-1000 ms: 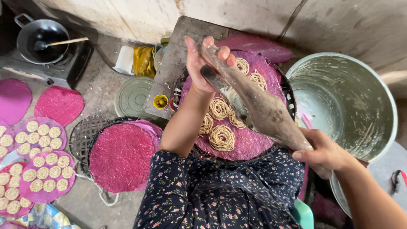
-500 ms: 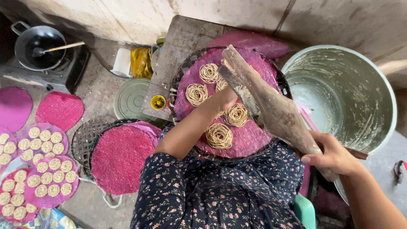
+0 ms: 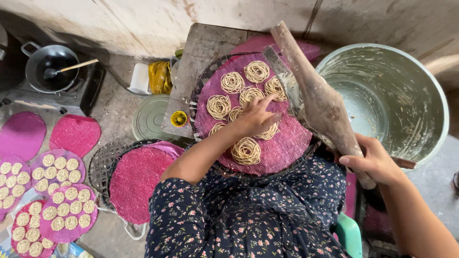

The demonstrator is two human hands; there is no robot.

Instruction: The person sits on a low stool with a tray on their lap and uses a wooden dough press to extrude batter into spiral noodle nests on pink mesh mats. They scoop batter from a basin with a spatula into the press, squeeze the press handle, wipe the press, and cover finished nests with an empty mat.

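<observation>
Room: a concrete floor at the foot of a stained wall, with a black pan on a stove at the left.
Surface: a round pink mat on a dark basket tray, carrying coils of noodle.
Left hand: fingers loosely spread, palm down, fingertips touching the coils in the middle of the mat.
Right hand: clenched around the lower end of the wooden press.
Press: held above the mat's right edge, long axis slanting from the right hand up and away toward the wall.
Nearby: a big metal tub at the right, smeared with dough; more pink mats on the floor at the left, some loaded with coils.
</observation>
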